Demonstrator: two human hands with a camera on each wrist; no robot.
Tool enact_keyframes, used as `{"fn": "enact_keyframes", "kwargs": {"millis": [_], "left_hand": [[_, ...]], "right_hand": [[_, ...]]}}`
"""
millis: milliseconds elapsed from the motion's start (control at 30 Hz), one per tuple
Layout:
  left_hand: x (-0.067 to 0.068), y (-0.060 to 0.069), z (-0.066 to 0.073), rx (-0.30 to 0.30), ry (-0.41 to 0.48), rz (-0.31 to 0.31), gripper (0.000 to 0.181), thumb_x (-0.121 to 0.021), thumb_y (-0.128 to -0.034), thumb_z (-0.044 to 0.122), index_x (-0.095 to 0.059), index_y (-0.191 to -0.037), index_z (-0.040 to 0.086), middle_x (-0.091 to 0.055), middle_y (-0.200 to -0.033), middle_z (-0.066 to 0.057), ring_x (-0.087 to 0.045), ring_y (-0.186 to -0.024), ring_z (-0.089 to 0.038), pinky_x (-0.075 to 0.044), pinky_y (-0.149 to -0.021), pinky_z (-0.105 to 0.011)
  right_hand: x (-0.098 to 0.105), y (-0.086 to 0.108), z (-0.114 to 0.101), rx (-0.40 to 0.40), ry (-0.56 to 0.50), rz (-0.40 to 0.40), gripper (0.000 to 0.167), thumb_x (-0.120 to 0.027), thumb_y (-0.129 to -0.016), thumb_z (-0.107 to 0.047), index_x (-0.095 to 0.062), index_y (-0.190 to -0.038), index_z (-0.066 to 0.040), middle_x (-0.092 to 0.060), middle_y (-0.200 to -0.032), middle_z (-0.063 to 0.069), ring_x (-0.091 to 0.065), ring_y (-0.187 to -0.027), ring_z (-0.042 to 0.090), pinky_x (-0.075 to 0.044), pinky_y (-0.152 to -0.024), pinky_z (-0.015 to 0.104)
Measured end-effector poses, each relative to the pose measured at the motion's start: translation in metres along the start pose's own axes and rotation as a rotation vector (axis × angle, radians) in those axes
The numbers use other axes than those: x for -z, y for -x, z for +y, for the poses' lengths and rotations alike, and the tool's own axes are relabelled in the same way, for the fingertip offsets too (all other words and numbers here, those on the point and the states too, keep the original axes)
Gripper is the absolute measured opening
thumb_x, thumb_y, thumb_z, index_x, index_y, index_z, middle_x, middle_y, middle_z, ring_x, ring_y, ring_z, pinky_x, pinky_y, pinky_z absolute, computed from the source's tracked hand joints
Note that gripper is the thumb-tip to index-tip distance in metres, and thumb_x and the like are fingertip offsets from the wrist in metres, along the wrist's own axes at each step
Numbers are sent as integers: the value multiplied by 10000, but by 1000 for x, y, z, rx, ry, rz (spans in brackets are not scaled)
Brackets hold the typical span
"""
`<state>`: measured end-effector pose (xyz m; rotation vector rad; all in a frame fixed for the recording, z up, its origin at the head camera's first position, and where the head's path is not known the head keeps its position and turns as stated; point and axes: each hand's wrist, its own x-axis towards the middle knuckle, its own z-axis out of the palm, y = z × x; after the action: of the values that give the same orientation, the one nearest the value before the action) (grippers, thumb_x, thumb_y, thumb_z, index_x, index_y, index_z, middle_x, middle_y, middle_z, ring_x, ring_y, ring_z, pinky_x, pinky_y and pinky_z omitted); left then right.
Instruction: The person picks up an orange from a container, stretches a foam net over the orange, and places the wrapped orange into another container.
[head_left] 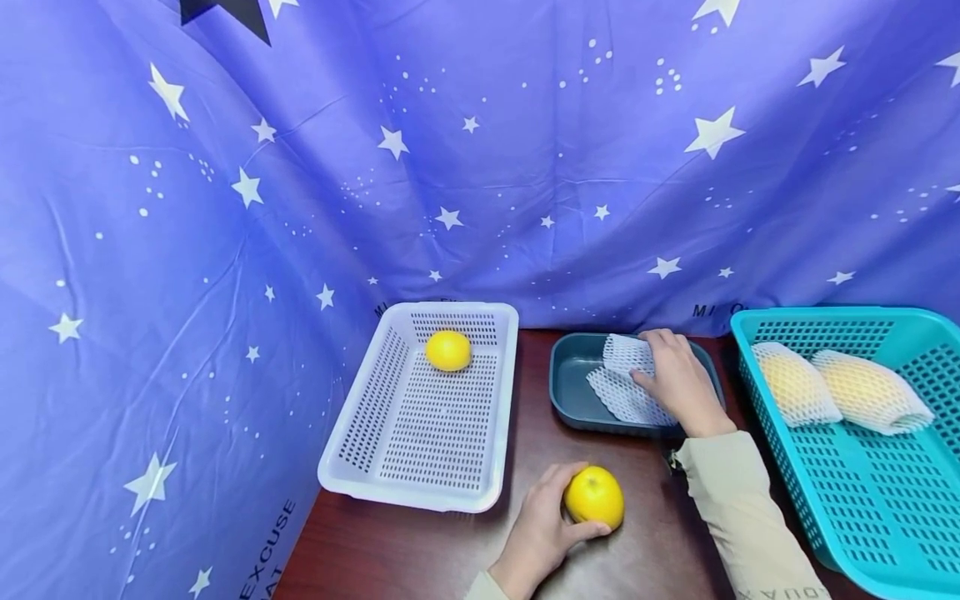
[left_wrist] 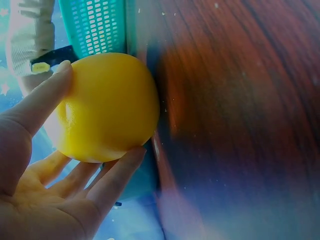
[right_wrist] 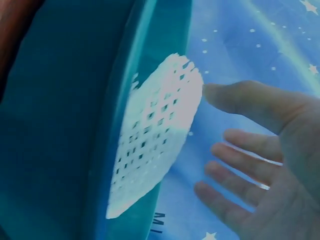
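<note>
My left hand [head_left: 542, 523] holds a round yellow fruit [head_left: 595, 497] low over the table. In the left wrist view the thumb lies on one side of the fruit [left_wrist: 107, 107] and the fingers curve along the other. Whether the fruit touches the wood cannot be told. Over the dark blue-green tray [head_left: 576, 398], my right hand [head_left: 678, 379] hovers with loosely extended fingers. White foam net sleeves [head_left: 628, 398] lie in that tray. Seen from the right wrist, the thumb tip is right by a foam net [right_wrist: 157, 127], and nothing sits between thumb and fingers.
A white perforated basket [head_left: 495, 467] at the left holds another yellow fruit [head_left: 448, 351]. To the right, a teal basket [head_left: 806, 508] contains two yellow fruits in foam nets [head_left: 873, 392]. Behind everything hangs a blue star-patterned cloth [head_left: 517, 167]. The tabletop [head_left: 397, 546] is dark reddish wood.
</note>
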<state>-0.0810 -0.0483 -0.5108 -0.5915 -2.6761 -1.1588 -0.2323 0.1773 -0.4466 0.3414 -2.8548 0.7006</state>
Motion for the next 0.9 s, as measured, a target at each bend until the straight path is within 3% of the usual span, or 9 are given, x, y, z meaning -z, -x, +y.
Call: {"fn": "enact_keyframes", "kwargs": {"millis": [233, 500, 700, 900], "left_hand": [[0, 0, -1, -9, -9, 0, 699, -862, -721, 397, -588, -1313, 147, -635, -1128, 42, -609, -1029, -90, -521, -897, -270], [1, -1, 1, -9, -4, -2, 695, -869, -719, 382, -586, -1314, 159, -628, -1122, 49, -604, -1023, -84, -519, -891, -271], [3, -1, 0, -15, -6, 3, 698, -876, -711, 376, -589, -1310, 160, -628, -1118, 49, -608, -1020, -81, -520, -891, -262], [1, -1, -1, -32, -6, 19, 691, -878, -711, 368, -594, -1300, 145, -633, -1121, 39, -618, -1015, -88, -522, -891, -260]], "right_hand": [[-9, -9, 5, -60, 82, -100, 744, -782, -839, -138, -388, -1391, 168, -404, -1380, 380, -310, -1287, 546, -319, -1043, 693], [-17, -13, 11, -55, 83, -98, 631, -763, -850, -84, -462, -1365, 125, -427, -1351, 367, -324, -1246, 554, -346, -1002, 690], [-20, -14, 13, -56, 60, -26, 356, -706, -879, -32, -618, -1197, 102, -506, -1260, 329, -368, -1188, 525, -358, -980, 682], [-15, -7, 14, -13, 30, 84, 224, -680, -878, 9, -676, -1087, 90, -583, -1154, 315, -439, -1110, 504, -398, -938, 673]]}}
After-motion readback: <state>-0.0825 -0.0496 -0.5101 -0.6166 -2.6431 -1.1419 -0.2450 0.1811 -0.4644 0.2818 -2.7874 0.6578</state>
